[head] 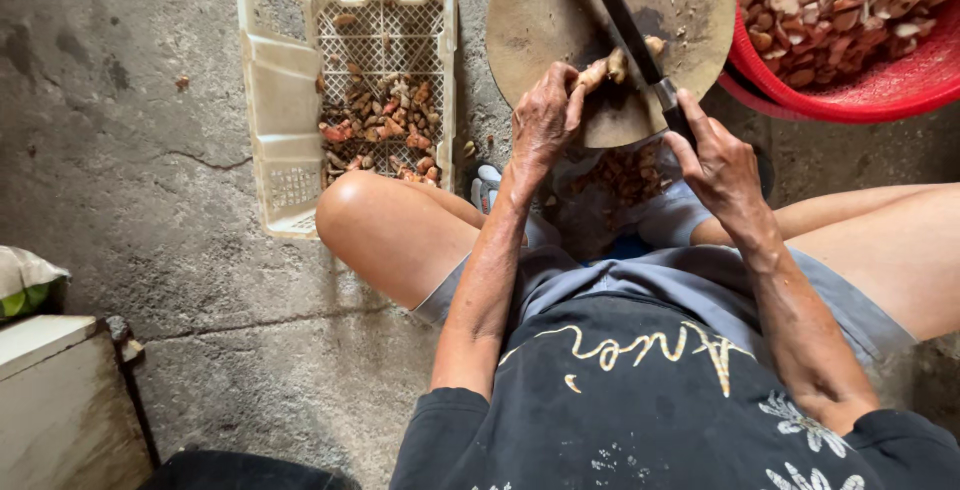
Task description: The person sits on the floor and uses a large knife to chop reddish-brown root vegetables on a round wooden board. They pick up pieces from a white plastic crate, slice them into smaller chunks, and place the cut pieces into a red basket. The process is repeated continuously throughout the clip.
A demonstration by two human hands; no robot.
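My left hand (545, 118) grips a knobbly tan root piece (608, 68) and presses it on the round wooden chopping block (560, 10). My right hand (715, 155) is closed on the handle of a long dark knife (620, 15), whose blade lies across the block and rests against the root. Cut pieces (625, 175) lie in a heap below the block, between my knees.
A white plastic crate (290, 100) to the left holds several reddish-brown root pieces. A red basket (870, 90) at top right is full of sliced pieces. The floor is grey cracked concrete. A pale box (60, 400) stands at bottom left.
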